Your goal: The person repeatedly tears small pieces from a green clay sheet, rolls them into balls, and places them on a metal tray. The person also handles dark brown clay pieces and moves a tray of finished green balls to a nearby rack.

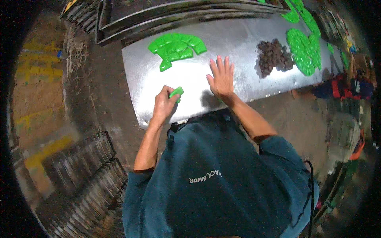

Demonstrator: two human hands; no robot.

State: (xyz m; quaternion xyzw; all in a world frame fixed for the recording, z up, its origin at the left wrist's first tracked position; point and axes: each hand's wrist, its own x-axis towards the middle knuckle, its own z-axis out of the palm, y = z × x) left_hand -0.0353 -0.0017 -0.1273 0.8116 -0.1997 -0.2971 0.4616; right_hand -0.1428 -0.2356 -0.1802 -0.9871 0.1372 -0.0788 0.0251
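Observation:
Near the front edge of a shiny metal table [242,35], my left hand [162,104] pinches a small soft bright-green piece [177,92] that looks like dough. My right hand [223,82] has its fingers spread and palm down over the tabletop, with nothing in it. I cannot tell whether it touches the metal. Beyond both hands lies a fan-shaped group of flat green pieces [174,44] set side by side. To the right of my right hand sits a heap of dark brown lumps [274,58].
More green pieces [304,51] overlap in a pile at the table's right end. Long dark metal trays [190,15] stand along the far edge. Ridged metal trays [87,190] are stacked at the lower left. A blurred person in red and dark blue [343,86] is at the right.

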